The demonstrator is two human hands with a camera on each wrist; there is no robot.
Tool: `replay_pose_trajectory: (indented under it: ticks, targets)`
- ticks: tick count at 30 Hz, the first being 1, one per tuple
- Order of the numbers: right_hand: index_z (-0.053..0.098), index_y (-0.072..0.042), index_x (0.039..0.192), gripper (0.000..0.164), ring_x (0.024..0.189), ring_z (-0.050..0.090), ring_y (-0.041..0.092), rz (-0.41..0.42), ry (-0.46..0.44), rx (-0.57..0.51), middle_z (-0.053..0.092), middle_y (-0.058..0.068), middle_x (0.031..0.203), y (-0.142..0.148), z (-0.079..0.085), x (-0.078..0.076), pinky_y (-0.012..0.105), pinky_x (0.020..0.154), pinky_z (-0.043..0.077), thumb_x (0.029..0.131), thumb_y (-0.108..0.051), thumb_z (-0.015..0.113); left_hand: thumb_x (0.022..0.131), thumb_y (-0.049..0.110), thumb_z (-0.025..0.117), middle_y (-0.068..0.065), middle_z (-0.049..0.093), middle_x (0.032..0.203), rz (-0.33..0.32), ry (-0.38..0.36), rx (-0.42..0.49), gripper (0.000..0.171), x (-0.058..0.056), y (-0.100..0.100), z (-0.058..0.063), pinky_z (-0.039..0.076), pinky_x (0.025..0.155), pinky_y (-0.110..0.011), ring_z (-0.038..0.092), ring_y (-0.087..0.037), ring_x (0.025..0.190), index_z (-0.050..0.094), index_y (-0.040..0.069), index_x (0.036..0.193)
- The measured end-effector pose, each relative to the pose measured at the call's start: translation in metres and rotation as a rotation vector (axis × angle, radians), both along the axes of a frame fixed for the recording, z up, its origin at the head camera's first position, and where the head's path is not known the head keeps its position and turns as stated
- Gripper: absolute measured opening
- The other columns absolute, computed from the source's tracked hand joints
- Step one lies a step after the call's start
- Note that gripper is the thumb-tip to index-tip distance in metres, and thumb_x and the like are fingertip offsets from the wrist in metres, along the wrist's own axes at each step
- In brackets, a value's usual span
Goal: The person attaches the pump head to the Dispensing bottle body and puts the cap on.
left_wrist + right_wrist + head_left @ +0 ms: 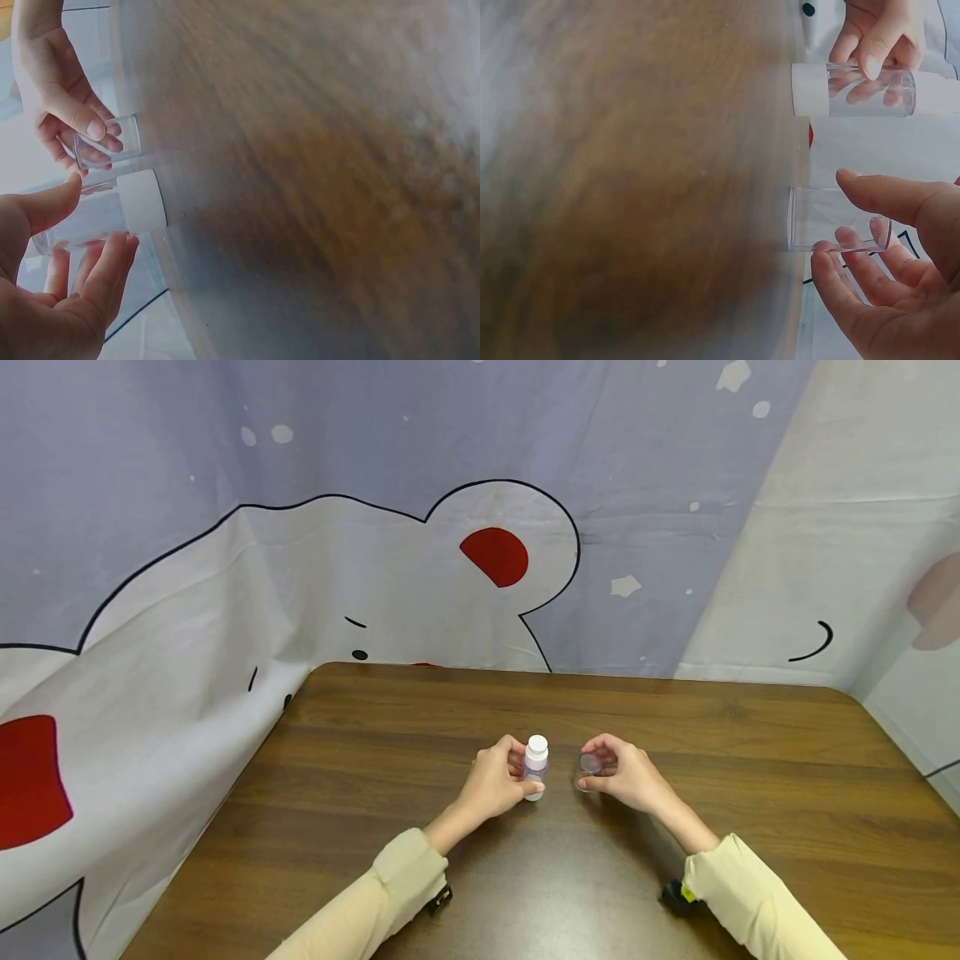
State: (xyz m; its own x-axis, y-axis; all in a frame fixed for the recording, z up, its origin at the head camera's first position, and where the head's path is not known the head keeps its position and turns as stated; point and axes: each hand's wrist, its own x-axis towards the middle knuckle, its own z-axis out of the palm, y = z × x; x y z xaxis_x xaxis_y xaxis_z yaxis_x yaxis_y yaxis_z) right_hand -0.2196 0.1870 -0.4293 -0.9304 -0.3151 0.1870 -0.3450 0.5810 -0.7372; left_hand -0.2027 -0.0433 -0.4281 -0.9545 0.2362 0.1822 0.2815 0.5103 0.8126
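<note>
My left hand [491, 782] holds a small clear bottle [535, 762] upright between thumb and fingers. The bottle has a white top [537, 744] and a white base band [810, 90], which stands at the tabletop in the right wrist view. To its right, a clear plastic cup [590, 766] sits within the grip of my right hand [636, 779], thumb on the near side and fingers round the far side. The cup's lower rim is right at the table in the right wrist view. A small gap separates the bottle from the cup.
Both hands work over a brown wood-grain table [360, 860]. Behind it and along its left side hangs a printed cloth [360, 560] with bear shapes and stars. Dark wrist straps [677, 897] show under the pale sleeves [757, 893].
</note>
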Motion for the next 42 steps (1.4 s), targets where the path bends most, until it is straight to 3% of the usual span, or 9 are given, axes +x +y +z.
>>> replay_pose_trajectory:
  ticks: [10,16,21,34,42]
  targets:
    - [0.061,-0.004,0.104,0.039,0.087,0.067,0.022,-0.03,-0.035,0.05,0.069,0.011,0.094,-0.001,0.0,-0.001,0.029,0.076,0.056,0.072,-0.008,0.083,0.071,0.009,0.084,-0.014,0.068,0.093,0.003,-0.009,0.0,0.046,0.001,0.0,0.001,0.057,0.07,-0.021,0.069,-0.022,0.082,0.056,-0.001,0.105]
    - [0.061,-0.004,0.106,0.04,0.089,0.068,0.024,-0.032,-0.041,0.027,0.069,0.013,0.097,-0.004,0.004,0.001,0.038,0.079,0.058,0.072,-0.01,0.083,0.071,0.009,0.084,-0.014,0.069,0.094,0.002,-0.005,-0.003,0.046,0.001,0.0,0.002,0.057,0.07,-0.021,0.069,-0.022,0.083,0.056,-0.001,0.105]
    - [0.062,-0.001,0.108,0.04,0.092,0.068,0.027,-0.022,-0.046,-0.007,0.068,0.016,0.102,-0.006,0.009,0.001,0.037,0.08,0.059,0.074,-0.01,0.081,0.071,0.009,0.084,-0.014,0.068,0.094,0.0,-0.006,-0.002,0.046,0.001,0.0,0.002,0.057,0.07,-0.021,0.069,-0.022,0.083,0.056,-0.001,0.105]
    - [0.063,0.0,0.114,0.04,0.089,0.07,0.024,-0.031,0.013,-0.102,0.07,0.015,0.104,-0.015,0.022,0.001,0.026,0.077,0.059,0.078,-0.005,0.077,0.072,0.01,0.084,-0.013,0.068,0.093,-0.002,-0.004,-0.004,0.045,0.001,0.0,0.001,0.057,0.07,-0.021,0.069,-0.021,0.082,0.056,-0.001,0.106]
    - [0.063,-0.004,0.113,0.042,0.089,0.069,0.025,-0.066,0.084,-0.117,0.071,0.014,0.104,-0.021,0.034,0.004,0.033,0.078,0.06,0.074,-0.007,0.08,0.072,0.009,0.084,-0.013,0.068,0.093,-0.005,-0.006,-0.003,0.046,0.001,0.0,0.001,0.058,0.07,-0.022,0.069,-0.021,0.082,0.056,-0.001,0.106]
